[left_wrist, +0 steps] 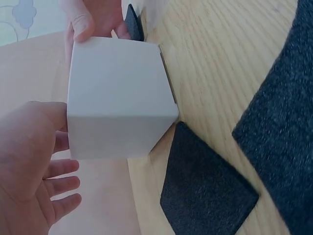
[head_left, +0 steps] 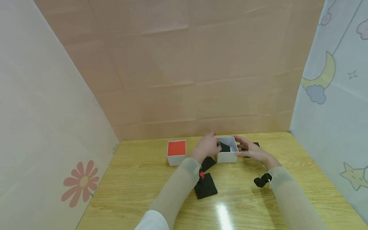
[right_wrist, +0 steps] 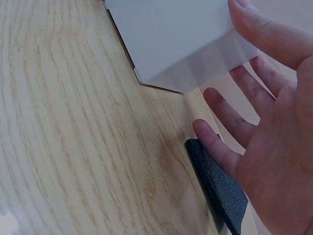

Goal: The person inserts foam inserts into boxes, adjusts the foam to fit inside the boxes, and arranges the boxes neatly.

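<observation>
In the head view, an open white box (head_left: 227,157) stands between the two hands, with a black felt piece (head_left: 225,147) inside it. At its left rim, the left hand (head_left: 205,147) pinches the edge of that piece with thumb and index finger. Those fingertips dip behind the box wall (left_wrist: 117,78) in the left wrist view, while the other fingers stay outside. From the other side the right hand (head_left: 251,150) holds the box, thumb on the front wall and fingers toward the back. The right wrist view shows its lower fingers (right_wrist: 225,115) spread beside the box.
A second white box with a red top (head_left: 176,148) stands to the left. Black felt pieces lie on the wooden table: one square (head_left: 206,187) nearer the front, one (head_left: 208,163) under the left wrist, another (right_wrist: 220,183) beyond the right hand. A tan backdrop (head_left: 187,80) rises behind.
</observation>
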{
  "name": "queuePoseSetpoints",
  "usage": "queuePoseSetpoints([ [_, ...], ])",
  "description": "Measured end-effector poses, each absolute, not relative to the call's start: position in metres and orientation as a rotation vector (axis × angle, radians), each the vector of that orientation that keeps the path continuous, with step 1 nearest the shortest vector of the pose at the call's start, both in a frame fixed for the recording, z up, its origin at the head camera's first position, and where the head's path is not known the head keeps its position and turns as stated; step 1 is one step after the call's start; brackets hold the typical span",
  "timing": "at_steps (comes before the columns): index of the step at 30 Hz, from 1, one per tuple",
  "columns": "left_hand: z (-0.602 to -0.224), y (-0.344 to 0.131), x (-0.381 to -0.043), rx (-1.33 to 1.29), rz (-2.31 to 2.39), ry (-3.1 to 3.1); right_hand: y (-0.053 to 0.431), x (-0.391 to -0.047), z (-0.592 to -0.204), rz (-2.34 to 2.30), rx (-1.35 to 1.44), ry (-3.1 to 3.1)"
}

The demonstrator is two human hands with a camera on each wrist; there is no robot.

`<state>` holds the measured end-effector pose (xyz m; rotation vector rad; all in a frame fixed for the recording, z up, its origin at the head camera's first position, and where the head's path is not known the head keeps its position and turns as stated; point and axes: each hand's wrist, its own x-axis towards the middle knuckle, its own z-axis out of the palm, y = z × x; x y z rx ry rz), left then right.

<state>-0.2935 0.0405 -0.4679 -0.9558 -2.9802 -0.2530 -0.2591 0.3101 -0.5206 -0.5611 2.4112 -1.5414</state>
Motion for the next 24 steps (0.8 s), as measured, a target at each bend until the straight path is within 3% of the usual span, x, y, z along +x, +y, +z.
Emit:
queuePoseSetpoints([
  [11, -0.477, 0.027, -0.297, -0.952, -0.485, -2.926, 0.302, -0.259, -0.517, -1.525, -0.553, 2.424],
  [24, -0.476, -0.005, -0.277, -1.061, -0.77, -2.725, 0.308, -0.263, -0.517, -1.482, -0.574, 2.454],
])
